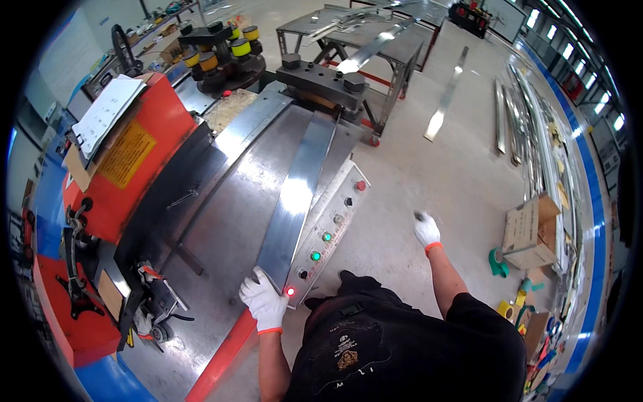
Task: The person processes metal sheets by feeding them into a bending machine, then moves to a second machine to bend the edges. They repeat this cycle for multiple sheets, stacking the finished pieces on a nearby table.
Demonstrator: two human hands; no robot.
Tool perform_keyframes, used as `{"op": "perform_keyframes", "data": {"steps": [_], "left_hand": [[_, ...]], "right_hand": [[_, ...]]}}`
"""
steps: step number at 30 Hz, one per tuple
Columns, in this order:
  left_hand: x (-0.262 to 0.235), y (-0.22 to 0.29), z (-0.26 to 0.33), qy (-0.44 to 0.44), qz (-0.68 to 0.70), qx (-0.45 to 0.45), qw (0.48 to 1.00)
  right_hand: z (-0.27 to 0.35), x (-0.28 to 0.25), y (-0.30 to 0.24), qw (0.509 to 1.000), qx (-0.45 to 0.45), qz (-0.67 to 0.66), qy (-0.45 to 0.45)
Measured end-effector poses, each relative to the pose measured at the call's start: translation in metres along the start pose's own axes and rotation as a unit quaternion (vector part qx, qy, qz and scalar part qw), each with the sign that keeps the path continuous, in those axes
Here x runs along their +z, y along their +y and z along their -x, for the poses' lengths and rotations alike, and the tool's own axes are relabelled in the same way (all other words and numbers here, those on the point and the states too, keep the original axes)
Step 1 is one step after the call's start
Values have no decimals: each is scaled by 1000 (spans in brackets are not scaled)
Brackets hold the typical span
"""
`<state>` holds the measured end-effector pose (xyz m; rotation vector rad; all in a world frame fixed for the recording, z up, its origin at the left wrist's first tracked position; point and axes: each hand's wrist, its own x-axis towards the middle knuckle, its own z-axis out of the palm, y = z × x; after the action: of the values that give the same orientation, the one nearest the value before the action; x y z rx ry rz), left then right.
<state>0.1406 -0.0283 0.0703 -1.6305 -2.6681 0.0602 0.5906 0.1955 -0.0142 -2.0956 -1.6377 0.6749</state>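
Observation:
A long, flat metal strip (292, 194) lies along the machine bed, its far end under a dark clamp block (321, 85) with large bolts. My left hand (262, 298), in a white knitted glove with an orange cuff, grips the strip's near end. Its thumb points toward a lit red button (290, 291) on the control panel (328, 234), where green lights also glow. Out to the right, above the floor, is my gloved right hand (427, 231), fingers curled in. A dark spot shows at its fingertips; whether it is a small object or dirt is unclear.
An orange-red machine body (147, 154) with papers on top stands left. Beyond the clamp is a metal worktable (402, 50) bearing strips. Another strip (447, 94) lies on the floor. At right are a cardboard box (532, 231), green tape (497, 262) and long metal profiles (512, 120).

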Motion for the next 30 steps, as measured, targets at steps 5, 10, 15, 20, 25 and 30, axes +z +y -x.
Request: {"op": "perform_keyframes", "data": {"steps": [5, 10, 15, 20, 25, 30], "left_hand": [[-19, 13, -22, -80, 44, -25, 995], [-5, 6, -16, -64, 17, -23, 998], [-32, -8, -7, -63, 53, -26, 996], [-24, -63, 9, -104, 33, -46, 993], [-18, -100, 33, -99, 47, -70, 992], [6, -100, 45, -28, 34, -102, 994]], "right_hand": [[-48, 30, 235, 871, -28, 469, -143], [-47, 32, 222, 879, 32, 402, -255], [-65, 29, 139, 979, 179, -70, -67], [-91, 25, 62, 966, 117, -222, -69], [-86, -1, -47, 934, 64, -345, -68], [-84, 16, -98, 931, 3, -353, -96]]}}
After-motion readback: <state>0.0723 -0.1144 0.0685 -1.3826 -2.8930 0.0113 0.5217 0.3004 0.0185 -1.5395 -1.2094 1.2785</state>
